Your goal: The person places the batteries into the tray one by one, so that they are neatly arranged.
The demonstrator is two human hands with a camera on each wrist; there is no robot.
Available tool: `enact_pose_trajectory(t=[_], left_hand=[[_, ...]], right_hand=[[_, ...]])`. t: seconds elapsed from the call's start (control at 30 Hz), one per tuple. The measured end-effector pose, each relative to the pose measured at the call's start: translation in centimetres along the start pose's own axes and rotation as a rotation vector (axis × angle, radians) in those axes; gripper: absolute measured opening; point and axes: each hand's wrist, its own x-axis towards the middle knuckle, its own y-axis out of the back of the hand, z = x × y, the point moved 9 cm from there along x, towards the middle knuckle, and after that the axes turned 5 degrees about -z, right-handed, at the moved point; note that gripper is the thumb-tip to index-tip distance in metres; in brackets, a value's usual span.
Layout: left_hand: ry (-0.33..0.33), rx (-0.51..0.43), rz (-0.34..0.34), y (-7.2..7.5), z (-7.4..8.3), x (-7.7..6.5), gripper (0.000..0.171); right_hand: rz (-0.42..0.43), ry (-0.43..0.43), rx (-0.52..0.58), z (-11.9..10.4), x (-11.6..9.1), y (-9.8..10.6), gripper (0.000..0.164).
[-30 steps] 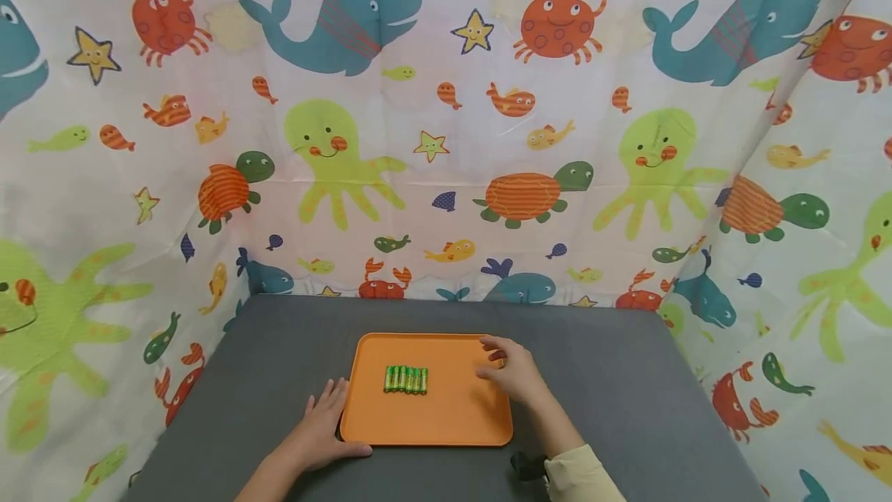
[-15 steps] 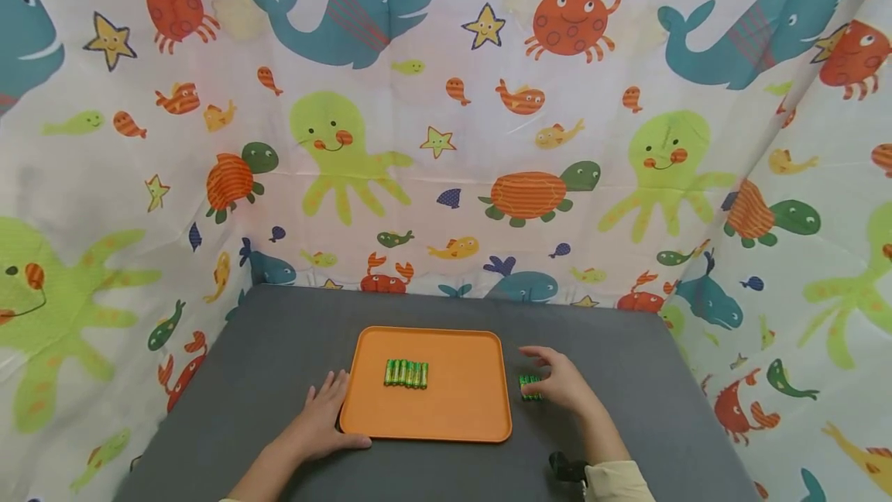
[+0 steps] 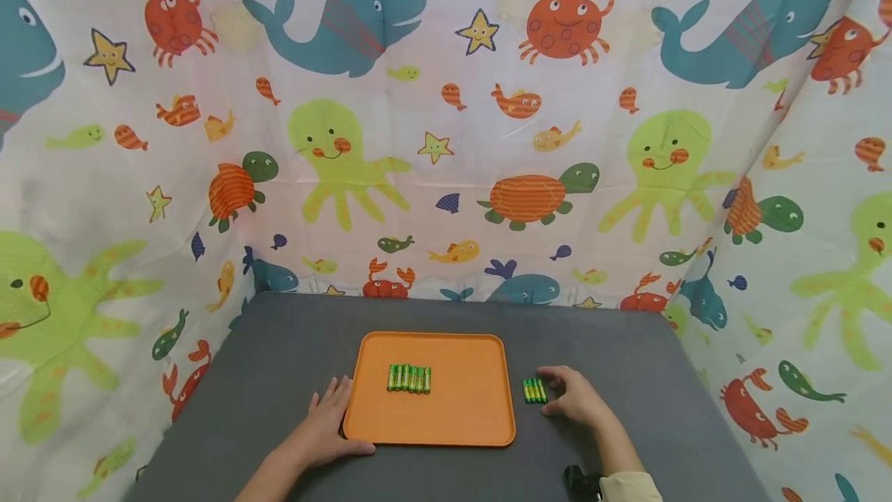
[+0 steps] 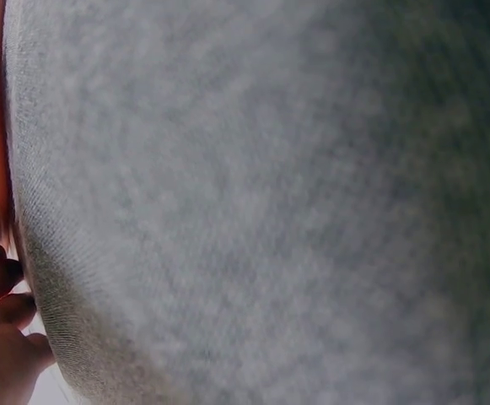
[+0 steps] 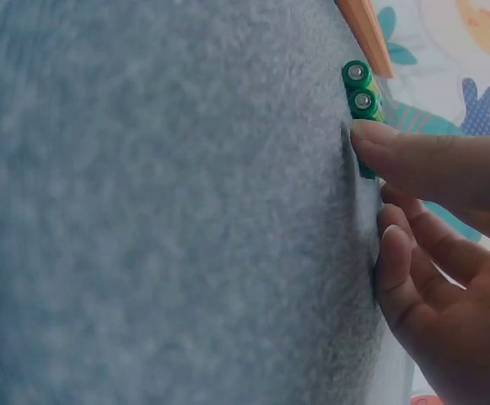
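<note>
An orange tray (image 3: 467,390) lies on the dark grey table, a row of several green batteries (image 3: 409,379) standing out on its left half. My left hand (image 3: 317,428) rests at the tray's near left corner, fingers extended along the left rim and thumb at the front rim. To the right of the tray, a second row of several green batteries (image 3: 534,390) lies on the table. My right hand (image 3: 574,400) is at that row's right side, thumb and index finger spread apart. In the right wrist view, the thumb (image 5: 375,139) overlaps part of these batteries (image 5: 359,87).
A small black object (image 3: 580,482) shows by the right sleeve (image 3: 630,486). Behind and beside the grey table (image 3: 293,339) hangs a white curtain (image 3: 411,238) printed with sea animals.
My right hand has moved from above the tray's right side out to the batteries on the table, then slightly right, uncovering their row. My left hand stays at the tray corner.
</note>
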Motion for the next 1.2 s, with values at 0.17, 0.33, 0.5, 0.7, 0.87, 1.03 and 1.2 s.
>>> enact_pose_trajectory(t=[0.17,0.33,0.5,0.7,0.87,1.03,1.2], left_hand=[[0.021,-0.006,-0.009,-0.3,-0.1,0.1,0.134],[0.023,0.002,-0.011,-0.1,0.0,0.1,0.135],[0.017,0.009,-0.004,0.0,-0.1,0.2,0.135],[0.025,0.018,-0.011,-0.1,-0.2,0.2,0.136],[0.024,0.017,-0.017,-0.2,-0.2,0.2,0.136],[0.023,0.028,-0.012,-0.2,-0.4,0.3,0.137],[0.019,0.027,-0.006,-0.3,-0.4,0.3,0.136]], right_hand=[[0.029,0.038,-0.015,0.2,0.0,0.1,0.06],[0.045,0.057,-0.036,0.0,-0.1,0.2,0.051],[0.057,0.033,-0.015,0.6,0.0,0.3,0.047],[0.075,-0.041,0.084,1.7,0.0,0.5,0.049],[0.088,-0.055,0.173,1.2,-0.1,0.6,0.049],[0.092,-0.023,0.189,-1.1,0.0,0.6,0.048],[0.102,0.008,0.196,-4.0,0.5,0.0,0.048]])
